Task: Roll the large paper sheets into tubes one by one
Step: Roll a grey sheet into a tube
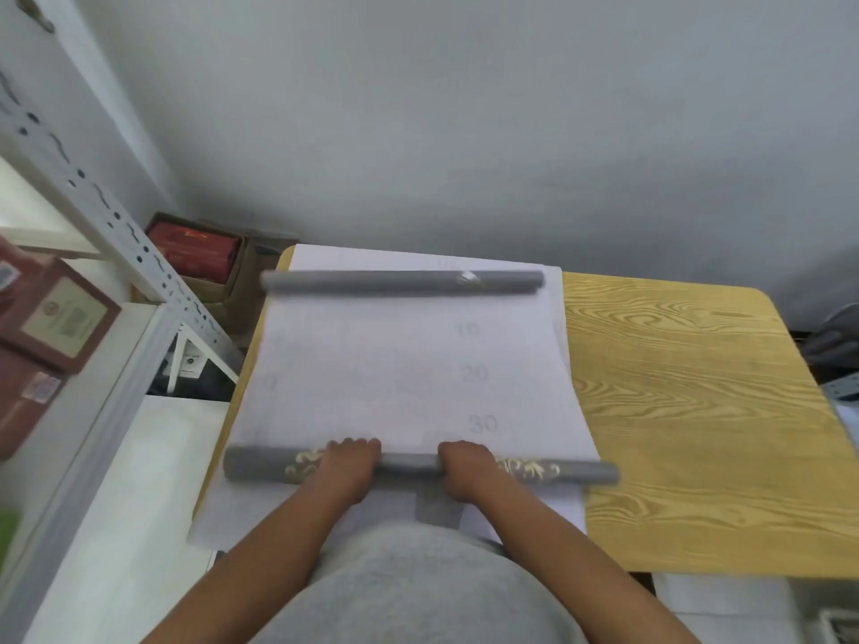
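We are looking down at a large paper sheet (409, 364) lying across the left part of the wooden surface (697, 411), with faint numbers down its right side. The sheet is partly rolled: its near edge is wound into a grey roll (409, 464) with a gold pattern, sitting at about 6 o'clock from the sheet's middle, just in front of our body. Our left hand (346, 467) and right hand (465, 467) are resting on top of this roll side by side, near its middle, fingers curled over it and holding it; the fingertips are reaching the flat paper beyond.

At 12 o'clock on the same sheet, near the far edge of the surface, a second grey tube (402, 282) is lying crosswise. We cannot tell whether it is a finished tube set down there or the far end of this sheet curling up on itself; the picture is blurred.

We are judging the rolling of this sheet to be at an early stage: only a narrow roll is formed, and most of the sheet is lying flat between the two grey tubes. What is left is to roll forward toward 12 o'clock. More white paper seems to be lying under the sheet, so further sheets are probably waiting.
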